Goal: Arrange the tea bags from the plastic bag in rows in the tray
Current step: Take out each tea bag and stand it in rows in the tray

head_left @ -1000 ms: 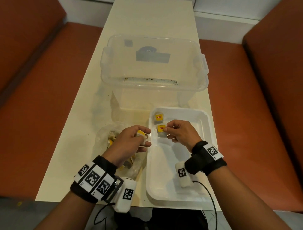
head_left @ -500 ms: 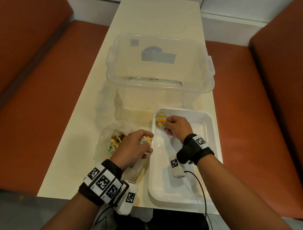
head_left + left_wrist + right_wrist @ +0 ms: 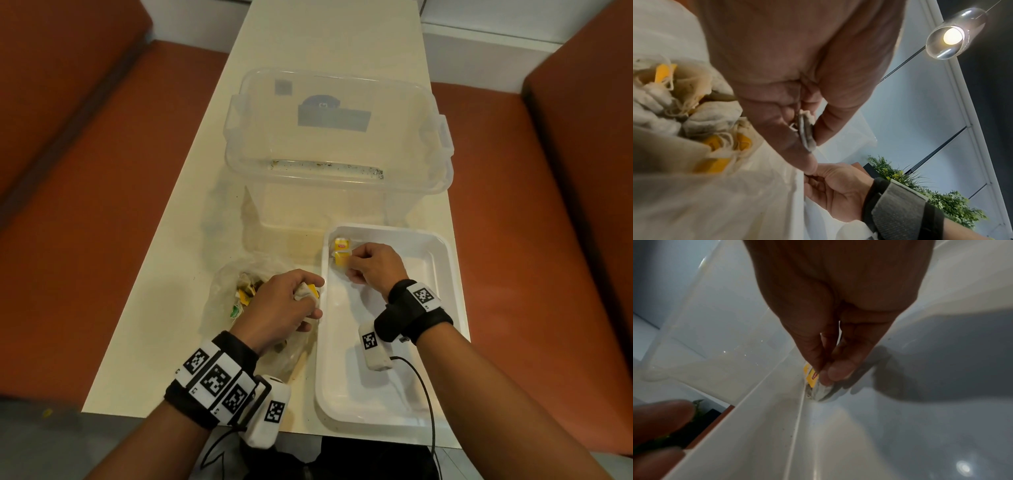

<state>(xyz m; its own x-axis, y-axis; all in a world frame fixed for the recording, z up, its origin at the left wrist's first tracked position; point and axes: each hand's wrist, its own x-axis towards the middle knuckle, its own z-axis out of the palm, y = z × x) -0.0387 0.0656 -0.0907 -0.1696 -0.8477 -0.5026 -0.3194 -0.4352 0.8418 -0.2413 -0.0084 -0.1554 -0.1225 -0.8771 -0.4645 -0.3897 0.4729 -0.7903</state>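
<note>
Tea bags (image 3: 246, 294) wait in the plastic bag (image 3: 222, 284) at nine o'clock of the tray (image 3: 442, 260); your right hand (image 3: 373, 263) pinches one beside the first (image 3: 342, 244), your left hand (image 3: 284, 305) another, so releasing carelessly could skew the row.

white tray (image 3: 442, 308), yellow-tagged tea bags (image 3: 342, 245), orange-brown seats (image 3: 85, 205)

A café or lounge booth is suggested by rust-orange upholstered benches (image 3: 85, 205) flanking a narrow cream worktop (image 3: 329, 41), a glass pendant lamp (image 3: 949, 34) and greenery (image 3: 920, 191)
</note>
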